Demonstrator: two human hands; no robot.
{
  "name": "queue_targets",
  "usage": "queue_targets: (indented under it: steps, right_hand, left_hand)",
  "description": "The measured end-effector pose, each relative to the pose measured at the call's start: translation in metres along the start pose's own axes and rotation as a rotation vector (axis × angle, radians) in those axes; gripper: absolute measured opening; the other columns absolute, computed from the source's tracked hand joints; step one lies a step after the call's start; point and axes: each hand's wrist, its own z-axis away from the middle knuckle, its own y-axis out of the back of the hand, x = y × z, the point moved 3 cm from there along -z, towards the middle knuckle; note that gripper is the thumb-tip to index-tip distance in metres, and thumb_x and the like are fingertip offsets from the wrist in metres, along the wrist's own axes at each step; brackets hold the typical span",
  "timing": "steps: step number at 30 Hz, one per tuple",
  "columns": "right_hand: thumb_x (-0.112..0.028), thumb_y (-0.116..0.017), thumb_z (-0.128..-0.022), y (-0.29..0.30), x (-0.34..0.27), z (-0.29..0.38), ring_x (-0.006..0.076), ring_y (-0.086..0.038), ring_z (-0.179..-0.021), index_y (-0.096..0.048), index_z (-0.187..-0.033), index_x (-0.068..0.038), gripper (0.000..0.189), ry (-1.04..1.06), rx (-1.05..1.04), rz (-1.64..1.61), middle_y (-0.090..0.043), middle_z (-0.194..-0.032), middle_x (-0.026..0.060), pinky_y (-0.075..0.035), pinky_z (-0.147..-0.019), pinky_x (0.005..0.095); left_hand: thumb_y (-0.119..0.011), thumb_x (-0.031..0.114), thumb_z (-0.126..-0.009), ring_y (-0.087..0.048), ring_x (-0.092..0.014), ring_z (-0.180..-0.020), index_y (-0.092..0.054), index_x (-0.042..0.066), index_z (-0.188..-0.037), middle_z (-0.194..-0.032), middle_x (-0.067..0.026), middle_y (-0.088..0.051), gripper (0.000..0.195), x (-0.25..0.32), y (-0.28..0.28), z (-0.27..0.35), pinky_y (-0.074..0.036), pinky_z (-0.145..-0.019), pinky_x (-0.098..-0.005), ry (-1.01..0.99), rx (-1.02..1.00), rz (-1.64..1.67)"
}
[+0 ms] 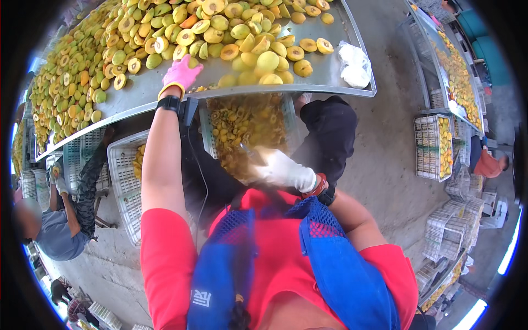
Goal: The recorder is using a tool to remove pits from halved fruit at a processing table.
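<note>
My left hand (180, 74), in a pink glove, is at the near side of the metal table (146, 84). Its fingers and thumb close around a yellow-green fruit (193, 62), partly hidden by the glove. In front of my body, my right hand (284, 170) wears a white glove and grips a small hand tool (246, 150) with a metal end, blurred. Below that tool sits a crate (208, 131) filled with yellow fruit pieces (231, 128) and brownish scraps. Many halved fruits (214, 35), some with brown centres, are heaped on the table.
A white plastic crate (123, 187) with fruit stands left of my legs. A clear bag with white contents (354, 65) lies at the table's right corner. A seated person (62, 231) works at left. Another fruit table (453, 70) and a filled crate (433, 146) stand at right.
</note>
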Motion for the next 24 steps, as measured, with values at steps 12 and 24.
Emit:
queue_targets:
  steps: [12, 24]
  right_hand:
    - [-0.012, -0.064, -0.077, -0.001, 0.004, -0.002, 0.0356, -0.058, -0.075, -0.058, -0.095, -0.006, 0.019, 0.079, 0.029, 0.11, -0.054, -0.088, 0.018, -0.05, -0.062, 0.0436]
    - [-0.011, -0.066, -0.087, 0.04, -0.074, -0.011, 0.0377, -0.063, -0.065, -0.048, -0.095, -0.003, 0.021, 0.188, 0.474, 0.22, -0.059, -0.071, 0.0168, -0.048, -0.058, 0.0431]
  left_hand:
    - [-0.062, 0.04, -0.095, -0.063, -0.014, -0.081, -0.045, 0.007, -0.136, -0.101, -0.0029, -0.065, 0.055, 0.021, -0.01, 0.031, -0.05, -0.063, -0.0278, 0.016, -0.239, 0.949]
    - [-0.041, 0.06, -0.098, -0.067, -0.019, -0.081, -0.046, 0.006, -0.136, -0.115, -0.0218, -0.064, 0.067, 0.1, 0.03, 0.181, -0.049, -0.053, -0.0207, -0.226, -0.407, 1.739]
